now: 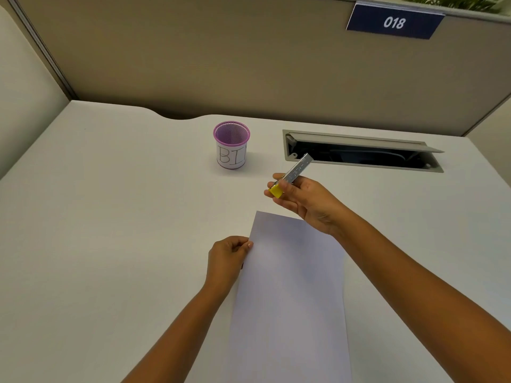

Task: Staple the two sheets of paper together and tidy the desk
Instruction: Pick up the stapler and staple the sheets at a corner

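Note:
White paper [290, 294] lies on the white desk [110, 217] in front of me; whether it is one sheet or two stacked I cannot tell. My left hand [226, 258] pinches the paper's left edge near its far corner. My right hand [307, 200] is raised just beyond the paper's far right corner and grips a small stapler [293, 175] with a silver metal body and a yellow end. The stapler points away towards the back right, and its yellow end faces the paper.
A purple mesh cup [231, 145] with a white label reading "BI" stands at the back middle. An open cable tray slot [362, 154] is cut into the desk at the back right. Partition walls enclose the desk behind and at the left.

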`<state>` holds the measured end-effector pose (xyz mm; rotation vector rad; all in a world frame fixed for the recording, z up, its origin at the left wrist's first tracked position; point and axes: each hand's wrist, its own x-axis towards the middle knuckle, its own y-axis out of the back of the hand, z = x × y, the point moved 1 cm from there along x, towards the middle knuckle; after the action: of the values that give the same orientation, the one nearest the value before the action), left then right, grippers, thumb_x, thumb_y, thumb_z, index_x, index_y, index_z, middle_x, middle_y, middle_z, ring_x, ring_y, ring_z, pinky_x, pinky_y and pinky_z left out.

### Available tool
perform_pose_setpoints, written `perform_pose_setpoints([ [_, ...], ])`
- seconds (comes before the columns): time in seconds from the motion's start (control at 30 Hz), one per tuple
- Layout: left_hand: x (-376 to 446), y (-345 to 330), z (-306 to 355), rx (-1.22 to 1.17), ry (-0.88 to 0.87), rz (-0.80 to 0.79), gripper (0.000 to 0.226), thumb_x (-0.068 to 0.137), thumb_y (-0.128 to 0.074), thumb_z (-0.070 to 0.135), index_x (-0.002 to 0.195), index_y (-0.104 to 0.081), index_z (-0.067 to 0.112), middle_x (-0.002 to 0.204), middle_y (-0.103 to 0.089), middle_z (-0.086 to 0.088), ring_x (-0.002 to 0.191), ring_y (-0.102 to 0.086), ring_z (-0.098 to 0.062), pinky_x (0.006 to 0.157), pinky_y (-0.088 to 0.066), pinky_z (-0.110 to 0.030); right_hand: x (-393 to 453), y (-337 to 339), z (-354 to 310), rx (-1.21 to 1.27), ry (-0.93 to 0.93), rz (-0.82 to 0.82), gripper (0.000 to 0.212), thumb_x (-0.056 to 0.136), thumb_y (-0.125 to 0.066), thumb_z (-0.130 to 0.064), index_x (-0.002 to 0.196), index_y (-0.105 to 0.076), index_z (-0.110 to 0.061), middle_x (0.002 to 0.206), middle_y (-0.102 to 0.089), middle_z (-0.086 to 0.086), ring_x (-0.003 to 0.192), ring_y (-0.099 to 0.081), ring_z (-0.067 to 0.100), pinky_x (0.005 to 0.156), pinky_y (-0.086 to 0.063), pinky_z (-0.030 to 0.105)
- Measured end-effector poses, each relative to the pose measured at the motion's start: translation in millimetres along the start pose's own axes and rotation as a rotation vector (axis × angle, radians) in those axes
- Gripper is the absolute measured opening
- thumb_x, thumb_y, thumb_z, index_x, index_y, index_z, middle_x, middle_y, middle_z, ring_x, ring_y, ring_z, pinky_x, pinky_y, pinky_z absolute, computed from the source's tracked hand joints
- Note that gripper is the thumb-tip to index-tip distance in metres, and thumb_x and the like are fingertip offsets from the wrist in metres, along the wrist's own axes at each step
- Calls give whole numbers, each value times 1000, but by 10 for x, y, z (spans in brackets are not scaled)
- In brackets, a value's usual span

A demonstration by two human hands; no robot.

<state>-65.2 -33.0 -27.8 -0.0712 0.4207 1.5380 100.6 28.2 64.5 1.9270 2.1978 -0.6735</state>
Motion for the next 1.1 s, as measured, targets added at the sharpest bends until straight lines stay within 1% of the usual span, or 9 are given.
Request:
perform_pose_setpoints([
  [0.13, 2, -8, 3, -2, 5, 1, 13, 88, -56, 14, 91, -69, 12, 88, -68, -2, 83, -65, -24, 78, -56, -39, -11, -11, 43, -27, -27, -42, 31, 90, -49, -10, 121, -49, -5, 100, -63, 1, 90, -63, 17, 73, -55, 15],
  [0.3, 13, 4, -7, 4, 11, 6, 15, 88, -56, 14, 93, -69, 9, 88, -68, -4, 82, -65, -26, 78, -56, -40, 10, 28, 63, 217, -87, -48, 15, 90, -50, -17, 96, -59, -6, 98, -70, 12, 88, -70, 26, 79, -56, 28],
  [0.47, 15, 3, 6, -11, 22, 1, 12, 88, -56, 13, 88, -68, 14, 84, -67, -1, 81, -65, -24, 77, -56, -39, 48, 45, 45, 349, -123, -32, 14, 86, -55, -7, 99, -55, -4, 103, -68, 17, 91, -69, 32, 77, -56, 31],
  [0.6, 17, 4, 11, -2, 26, 3, 12, 87, -56, 13, 91, -68, 12, 84, -67, -2, 81, -64, -24, 77, -56, -39, 56, 20, 43, 136, -113, -19, 14, 88, -54, -10, 101, -51, -8, 100, -65, 13, 78, -72, 23, 70, -58, 24],
  [0.73, 24, 4, 5, 4, 25, 5, 10, 87, -57, 13, 86, -67, 16, 84, -66, -1, 81, -64, -26, 76, -56, -39, 41, -12, 54, -97, -170, 57, 28, 87, -52, -39, 98, -54, -13, 94, -67, 7, 68, -71, 15, 60, -58, 22],
  [0.83, 19, -7, 14, 9, 32, 3, 11, 88, -56, 13, 89, -67, 14, 85, -66, -1, 81, -63, -24, 76, -55, -38, 41, -5, 45, -265, -221, 115, 40, 83, -46, -57, 95, -57, -20, 91, -70, 1, 52, -58, 10, 50, -50, 19],
  [0.9, 9, 4, 39, 16, 34, 5, 13, 88, -56, 14, 91, -68, 11, 88, -66, -2, 82, -64, -24, 76, -55, -37, 32, 14, 42, -169, -231, 102, 39, 83, -49, -53, 98, -58, -18, 92, -71, 3, 49, -54, 9, 47, -49, 17],
  [1.0, 28, 86, 151, 2, 13, 40, 11, 86, -58, 13, 84, -69, 15, 85, -68, -3, 79, -62, -19, 75, -52, -35, -56, 49, -2, 113, -183, 45, 27, 87, -53, -32, 102, -58, -10, 95, -68, 10, 59, -66, 10, 55, -57, 18],
  [1.1, 82, 221, 397, 42, -56, 63, 13, 85, -59, 12, 76, -66, 19, 81, -66, 0, 75, -59, -14, 71, -45, -28, -206, 144, -98, 239, -102, 16, 35, 70, -68, -22, 101, -61, -6, 101, -66, 15, 72, -71, 15, 59, -58, 21],
])
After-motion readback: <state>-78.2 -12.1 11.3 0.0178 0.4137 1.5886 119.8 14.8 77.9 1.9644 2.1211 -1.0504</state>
